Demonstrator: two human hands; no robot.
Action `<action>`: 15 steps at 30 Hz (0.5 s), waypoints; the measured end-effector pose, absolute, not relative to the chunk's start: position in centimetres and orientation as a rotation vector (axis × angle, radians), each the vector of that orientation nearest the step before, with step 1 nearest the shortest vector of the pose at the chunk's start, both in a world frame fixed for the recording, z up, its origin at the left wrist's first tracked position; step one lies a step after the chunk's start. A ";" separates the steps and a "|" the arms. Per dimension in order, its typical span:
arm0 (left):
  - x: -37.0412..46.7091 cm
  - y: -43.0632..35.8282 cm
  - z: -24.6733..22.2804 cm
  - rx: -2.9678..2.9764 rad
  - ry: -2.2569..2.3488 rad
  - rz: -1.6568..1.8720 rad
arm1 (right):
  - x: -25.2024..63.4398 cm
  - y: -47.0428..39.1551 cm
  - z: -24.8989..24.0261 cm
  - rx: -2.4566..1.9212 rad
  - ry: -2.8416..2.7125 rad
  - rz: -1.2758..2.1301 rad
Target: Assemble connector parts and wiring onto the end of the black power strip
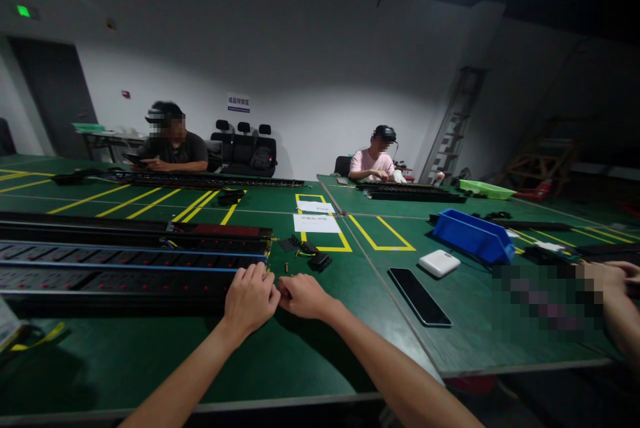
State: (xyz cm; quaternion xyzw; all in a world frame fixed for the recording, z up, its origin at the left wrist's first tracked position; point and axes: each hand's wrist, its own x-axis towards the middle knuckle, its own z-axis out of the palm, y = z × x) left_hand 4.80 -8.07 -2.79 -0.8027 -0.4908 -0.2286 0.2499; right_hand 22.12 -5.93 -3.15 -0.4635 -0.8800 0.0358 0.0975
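Note:
Long black strips (125, 281) with blue edging and rows of small red dots lie on the green table at the left. At their right-hand end is my left hand (251, 300), its fingers curled down over the corner. My right hand (306, 296) is closed just beside it, fingertips almost meeting the left ones. Whatever sits between the fingers is hidden. Beyond the hands lie a small black connector block (320, 261) with short wires, a flat black piece (289, 243) and a little brass-coloured part (287, 268).
A phone (420, 297), a white case (439, 263) and a blue bin (473, 236) stand to the right. White paper sheets (316, 223) lie ahead. A co-worker's hand (607, 281) shows at far right; two people (175, 148) sit across the table.

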 end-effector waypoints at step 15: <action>4.8 -7.9 -3.0 -2.202 -1.325 -0.607 | 22.2 -5.8 -3.5 -1.381 -2.600 0.096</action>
